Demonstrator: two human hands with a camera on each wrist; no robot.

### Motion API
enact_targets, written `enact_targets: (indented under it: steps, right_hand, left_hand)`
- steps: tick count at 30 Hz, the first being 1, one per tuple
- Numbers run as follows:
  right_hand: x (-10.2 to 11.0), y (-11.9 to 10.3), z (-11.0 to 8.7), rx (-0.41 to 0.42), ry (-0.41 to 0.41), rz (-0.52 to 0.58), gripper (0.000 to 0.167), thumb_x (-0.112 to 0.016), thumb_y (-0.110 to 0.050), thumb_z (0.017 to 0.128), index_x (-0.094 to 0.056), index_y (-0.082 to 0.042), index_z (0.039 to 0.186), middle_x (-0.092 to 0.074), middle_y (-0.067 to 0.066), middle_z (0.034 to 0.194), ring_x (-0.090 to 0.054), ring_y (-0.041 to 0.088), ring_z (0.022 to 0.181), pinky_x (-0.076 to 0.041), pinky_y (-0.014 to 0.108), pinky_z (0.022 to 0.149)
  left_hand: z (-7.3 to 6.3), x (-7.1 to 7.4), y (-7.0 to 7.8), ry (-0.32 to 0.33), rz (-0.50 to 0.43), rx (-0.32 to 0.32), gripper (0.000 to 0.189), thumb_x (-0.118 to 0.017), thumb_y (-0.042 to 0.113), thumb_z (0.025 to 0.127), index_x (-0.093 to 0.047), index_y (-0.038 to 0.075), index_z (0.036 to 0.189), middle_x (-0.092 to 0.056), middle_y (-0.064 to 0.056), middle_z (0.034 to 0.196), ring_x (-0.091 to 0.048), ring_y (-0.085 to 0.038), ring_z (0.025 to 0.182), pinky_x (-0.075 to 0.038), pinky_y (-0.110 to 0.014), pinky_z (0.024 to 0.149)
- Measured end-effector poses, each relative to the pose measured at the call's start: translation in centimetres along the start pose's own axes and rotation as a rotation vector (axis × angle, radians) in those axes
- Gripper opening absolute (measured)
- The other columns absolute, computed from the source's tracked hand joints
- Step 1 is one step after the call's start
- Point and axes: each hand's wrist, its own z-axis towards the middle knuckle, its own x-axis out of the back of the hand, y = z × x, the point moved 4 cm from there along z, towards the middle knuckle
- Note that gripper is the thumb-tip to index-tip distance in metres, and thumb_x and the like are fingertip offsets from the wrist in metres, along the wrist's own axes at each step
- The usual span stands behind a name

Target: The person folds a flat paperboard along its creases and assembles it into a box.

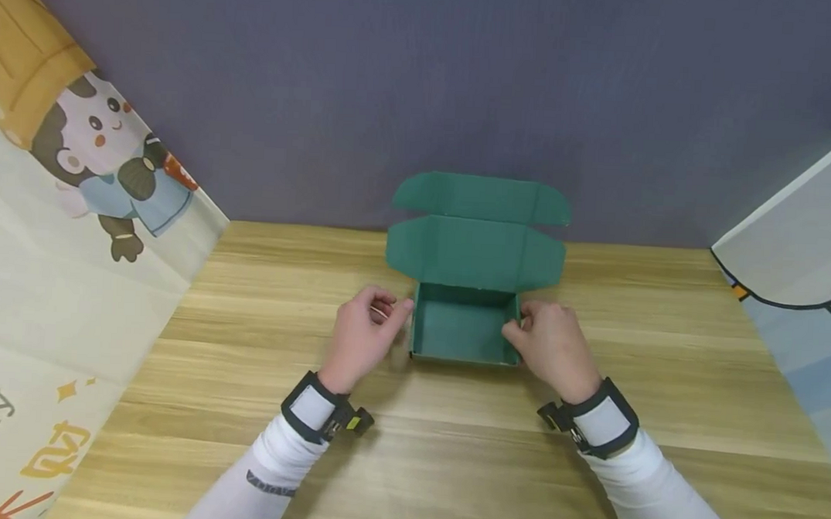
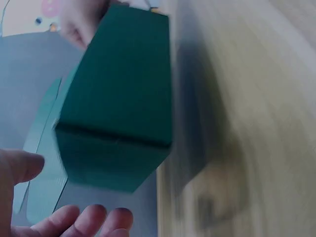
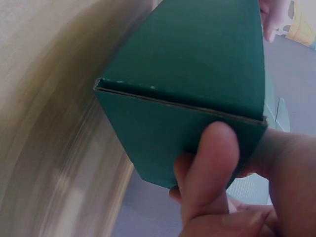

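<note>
A small green cardboard box [image 1: 464, 327] stands with its lid [image 1: 473, 253] raised at the back, the lid's flaps spread to both sides. Its inside holds nothing that shows. My right hand [image 1: 556, 345] pinches the right side wall, with the thumb over the top edge and fingers against the outer face. That outer side wall [image 3: 158, 133] shows up close in the right wrist view. On the other side, my left hand [image 1: 363, 335] is by the left wall, fingers loosely bent and thumb apart from them. A gap shows between those fingers and the box in the left wrist view.
The wood-grain table [image 1: 449, 454] lies under the box and both arms. Behind it rises a dark grey-blue backdrop [image 1: 325, 93]. A printed cartoon sheet [image 1: 52, 290] borders the left side, and another printed sheet [image 1: 799, 253] the right.
</note>
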Motion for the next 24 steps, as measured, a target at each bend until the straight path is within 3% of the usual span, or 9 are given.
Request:
enact_targets:
  steps: [6, 15, 19, 24]
  right_hand:
    - [-0.2, 0.0, -0.1, -0.008, -0.022, 0.005, 0.013, -0.063, -0.009, 0.096, -0.067, -0.003, 0.085, -0.058, -0.004, 0.051, -0.057, 0.015, 0.045, -0.041, 0.030, 0.044]
    - [-0.7, -0.1, -0.1, -0.055, -0.093, 0.011, 0.014, -0.062, -0.012, 0.098, -0.067, -0.003, 0.088, -0.059, 0.000, 0.053, -0.057, 0.017, 0.047, -0.040, 0.030, 0.044]
    - [-0.9, -0.1, -0.1, -0.075, -0.115, 0.009, 0.014, -0.062, -0.012, 0.098, -0.066, -0.004, 0.088, -0.059, 0.001, 0.054, -0.057, 0.017, 0.047, -0.040, 0.030, 0.044]
    - [-1.2, -0.1, -0.1, -0.079, -0.121, 0.010, 0.014, -0.063, -0.012, 0.098, -0.066, -0.003, 0.088, -0.060, 0.001, 0.055, -0.058, 0.016, 0.047, -0.041, 0.030, 0.044]
  left_hand:
    - [2.1, 1.6, -0.9, 0.039, -0.095, 0.092, 0.046, -0.073, 0.033, 0.103, -0.066, -0.002, 0.132, -0.071, -0.015, 0.113, -0.071, -0.030, 0.098, -0.060, -0.045, 0.085]
    - [5.5, 1.5, -1.2, -0.055, -0.334, 0.214, 0.058, -0.072, 0.027, 0.104, -0.053, -0.001, 0.152, -0.062, -0.019, 0.139, -0.067, -0.031, 0.120, -0.059, -0.043, 0.097]
    - [6.6, 1.3, -1.3, -0.069, -0.392, 0.267, 0.053, -0.071, 0.026, 0.105, -0.057, -0.001, 0.148, -0.064, -0.018, 0.137, -0.063, -0.028, 0.121, -0.057, -0.041, 0.098]
    - [7.2, 1.1, -1.8, -0.102, -0.477, 0.336, 0.041, -0.070, 0.019, 0.105, -0.064, -0.003, 0.139, -0.067, -0.013, 0.122, -0.064, -0.019, 0.106, -0.057, -0.031, 0.090]
